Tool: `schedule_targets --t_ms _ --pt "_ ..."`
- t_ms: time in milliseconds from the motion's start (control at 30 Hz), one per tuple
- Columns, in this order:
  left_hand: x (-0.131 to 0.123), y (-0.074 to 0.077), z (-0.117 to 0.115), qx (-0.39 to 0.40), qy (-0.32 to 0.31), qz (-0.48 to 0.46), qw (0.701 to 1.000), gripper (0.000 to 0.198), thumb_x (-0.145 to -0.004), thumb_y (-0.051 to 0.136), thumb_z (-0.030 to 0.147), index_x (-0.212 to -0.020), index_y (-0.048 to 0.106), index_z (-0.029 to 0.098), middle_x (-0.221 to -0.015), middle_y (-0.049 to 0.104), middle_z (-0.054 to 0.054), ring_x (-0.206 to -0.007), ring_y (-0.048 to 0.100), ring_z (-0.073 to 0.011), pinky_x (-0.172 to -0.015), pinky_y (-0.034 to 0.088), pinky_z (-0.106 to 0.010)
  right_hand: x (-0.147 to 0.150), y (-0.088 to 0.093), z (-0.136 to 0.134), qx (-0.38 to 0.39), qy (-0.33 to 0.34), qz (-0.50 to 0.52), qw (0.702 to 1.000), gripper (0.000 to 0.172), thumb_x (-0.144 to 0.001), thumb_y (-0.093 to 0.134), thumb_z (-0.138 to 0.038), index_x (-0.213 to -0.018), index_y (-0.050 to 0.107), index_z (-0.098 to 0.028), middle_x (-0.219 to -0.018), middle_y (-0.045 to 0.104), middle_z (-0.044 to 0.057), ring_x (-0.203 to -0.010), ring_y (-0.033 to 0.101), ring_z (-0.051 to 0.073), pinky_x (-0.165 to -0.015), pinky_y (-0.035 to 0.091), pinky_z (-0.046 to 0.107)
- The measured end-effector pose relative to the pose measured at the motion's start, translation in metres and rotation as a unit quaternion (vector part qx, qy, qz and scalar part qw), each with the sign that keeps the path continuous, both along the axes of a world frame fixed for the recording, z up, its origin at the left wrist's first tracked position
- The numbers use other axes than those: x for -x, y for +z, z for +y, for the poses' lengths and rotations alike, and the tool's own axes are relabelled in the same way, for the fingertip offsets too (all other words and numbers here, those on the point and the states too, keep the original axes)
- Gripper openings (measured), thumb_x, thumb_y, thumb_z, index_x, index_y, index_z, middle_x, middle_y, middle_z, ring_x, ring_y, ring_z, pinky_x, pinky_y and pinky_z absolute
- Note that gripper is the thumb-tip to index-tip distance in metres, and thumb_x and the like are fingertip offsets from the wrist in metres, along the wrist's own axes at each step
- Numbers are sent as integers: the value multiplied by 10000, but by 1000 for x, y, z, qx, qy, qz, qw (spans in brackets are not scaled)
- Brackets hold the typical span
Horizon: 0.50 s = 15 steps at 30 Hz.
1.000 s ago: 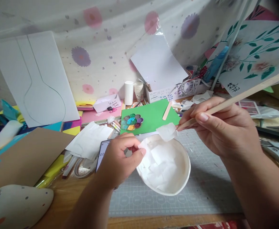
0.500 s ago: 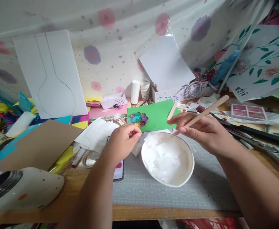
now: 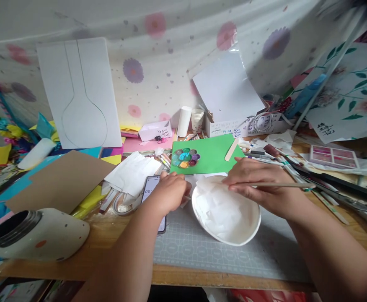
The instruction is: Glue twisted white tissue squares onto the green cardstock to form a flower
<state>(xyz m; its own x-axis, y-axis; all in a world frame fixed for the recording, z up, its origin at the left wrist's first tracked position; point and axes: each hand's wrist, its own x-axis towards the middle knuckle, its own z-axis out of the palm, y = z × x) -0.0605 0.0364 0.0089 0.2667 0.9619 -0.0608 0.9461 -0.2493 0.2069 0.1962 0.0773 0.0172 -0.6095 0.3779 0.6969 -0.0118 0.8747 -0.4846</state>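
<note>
I find the right grip (image 3: 259, 186) clamped on a wooden stick (image 3: 280, 184), apparently pressing paper pieces (image 3: 221, 205) into the bowl (image 3: 243, 239). The left grip (image 3: 169, 193) is curled at the rim; I cannot tell whether it holds anything. The next move calls for light pressure.

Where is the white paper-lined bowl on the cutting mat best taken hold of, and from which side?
Probably the near rim of the white bowl, pinched from the person's side. It sits open side up on the cutting mat, so its thin raised edge is free there, while the right hand with its wooden stick covers the far rim and the left hand crowds the left.
</note>
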Motion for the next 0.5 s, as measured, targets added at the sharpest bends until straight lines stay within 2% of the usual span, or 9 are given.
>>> schedule_targets --t_ms 100,200,267,333,400,500 --pt "3 5 3 -18 13 -54 998 174 -690 641 42 -618 635 200 -801 668 -40 -895 618 -284 -861 375 -423 3 4 -1 -36 -21 -69 997 100 -933 684 -200 -969 777 -212 -922 767 63 -863 689 205 -836 486 392" --pt "6 14 3 -54 55 -141 987 119 -829 610 183 -720 646 213 -795 688 -27 -809 633 -243 -776 432 -374 4 6 -5 -14 -53 -155 986 123 -905 683 -162 -885 794 -212 -953 725 81 -876 658 218 -814 491 402" --pt "6 19 1 -82 76 -213 971 152 -898 570 297 -790 639 217 -812 699 -24 -786 649 -221 -721 472 -337 3 8 -8 11 -56 -175 983 142 -892 676 -140 -858 795 -209 -1013 704 96 -905 654 222 -812 506 398" --pt "3 21 -3 -105 80 -274 953 190 -920 555 376 -854 637 218 -844 712 -21 -801 670 -202 -719 510 -313 1 9 -11 28 -50 -148 987 145 -899 658 -137 -851 782 -195 -1038 697 108 -953 658 225 -808 524 379" --pt "-2 21 -7 -122 76 -336 931 193 -914 578 394 -892 648 216 -846 722 -15 -797 680 -183 -726 532 -296 -2 10 -12 43 -40 -89 994 150 -915 640 -137 -843 758 -195 -964 712 93 -975 662 221 -805 537 357" --pt "-11 17 -13 -124 65 -466 874 117 -883 663 328 -878 689 214 -795 733 0 -749 673 -157 -688 531 -264 -4 9 -12 78 -19 47 996 133 -925 657 -147 -886 752 -233 -848 728 42 -955 671 208 -813 553 346"
